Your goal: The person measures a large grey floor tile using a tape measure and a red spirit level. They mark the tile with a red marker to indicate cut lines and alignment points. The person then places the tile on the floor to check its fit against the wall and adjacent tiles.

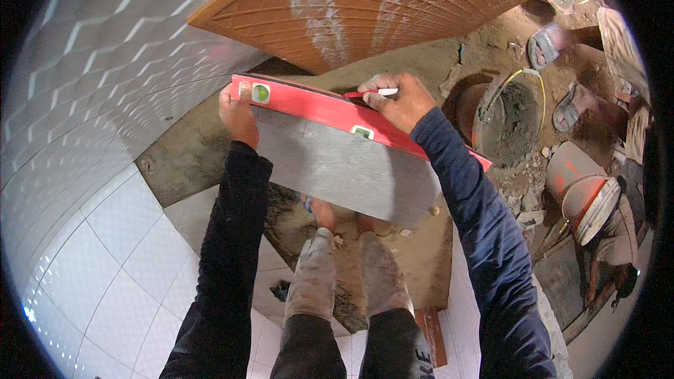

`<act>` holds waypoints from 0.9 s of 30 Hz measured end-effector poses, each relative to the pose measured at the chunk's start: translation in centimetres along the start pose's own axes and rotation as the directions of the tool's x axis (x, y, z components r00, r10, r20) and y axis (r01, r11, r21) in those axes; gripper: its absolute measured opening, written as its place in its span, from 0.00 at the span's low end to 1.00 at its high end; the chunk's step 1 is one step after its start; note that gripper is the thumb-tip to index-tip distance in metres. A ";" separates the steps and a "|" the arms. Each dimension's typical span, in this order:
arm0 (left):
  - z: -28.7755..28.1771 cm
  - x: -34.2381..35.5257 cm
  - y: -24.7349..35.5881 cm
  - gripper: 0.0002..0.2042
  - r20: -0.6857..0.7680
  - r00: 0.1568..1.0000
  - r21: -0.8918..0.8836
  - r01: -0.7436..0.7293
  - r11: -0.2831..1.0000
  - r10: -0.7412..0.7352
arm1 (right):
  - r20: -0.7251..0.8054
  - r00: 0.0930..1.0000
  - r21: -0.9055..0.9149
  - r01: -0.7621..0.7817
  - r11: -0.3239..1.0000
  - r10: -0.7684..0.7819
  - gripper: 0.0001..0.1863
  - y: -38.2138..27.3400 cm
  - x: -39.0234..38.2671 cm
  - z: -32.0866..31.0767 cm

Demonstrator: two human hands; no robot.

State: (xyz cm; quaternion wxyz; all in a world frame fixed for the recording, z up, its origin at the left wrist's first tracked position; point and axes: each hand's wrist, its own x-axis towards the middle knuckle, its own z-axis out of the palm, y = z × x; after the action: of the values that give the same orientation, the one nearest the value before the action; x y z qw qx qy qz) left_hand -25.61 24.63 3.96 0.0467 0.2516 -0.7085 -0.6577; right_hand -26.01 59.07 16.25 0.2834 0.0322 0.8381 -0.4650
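Note:
My left hand [239, 114] grips the left end of a long red spirit level [302, 109] with green vials, which lies along the far edge of a grey tile [337, 175]. My right hand [400, 102] pinches a slim red-and-white marking tool [385, 91] at the level's upper edge, right of the middle vial's left side. The tile is held or rests above my bare lower legs and feet [319, 214]; what supports it is hidden. Part of the level's right end passes behind my right forearm.
A brown patterned panel [386, 7] stands beyond; white tiled walls [119, 224] rise at left. At right are a bucket of wet mortar [512, 123], an overturned-looking tilted bucket [572, 189], grey sandals [542, 48] and rubble [526, 217] on the dusty floor.

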 end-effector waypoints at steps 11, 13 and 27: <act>0.6 -0.5 1.0 0.14 0.012 0.997 -0.085 0.072 0.994 -0.071 | -0.033 0.993 0.214 -0.106 0.971 0.116 0.12 2.5 -2.8 -2.1; 0.4 -0.4 0.7 0.14 0.015 0.998 -0.079 0.059 0.995 -0.058 | -0.057 0.995 0.241 -0.061 0.969 0.077 0.12 3.0 -2.5 -1.4; 0.3 -0.2 0.1 0.14 -0.012 0.999 -0.099 0.045 0.994 -0.047 | 0.055 0.985 0.237 -0.172 0.956 0.164 0.10 4.3 -2.7 -3.8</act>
State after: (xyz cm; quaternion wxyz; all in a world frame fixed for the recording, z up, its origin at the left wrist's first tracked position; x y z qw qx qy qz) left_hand -25.57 25.01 4.13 0.0489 0.2699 -0.6690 -0.6908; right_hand -24.08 65.11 15.95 0.3302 0.1293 0.7647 -0.5380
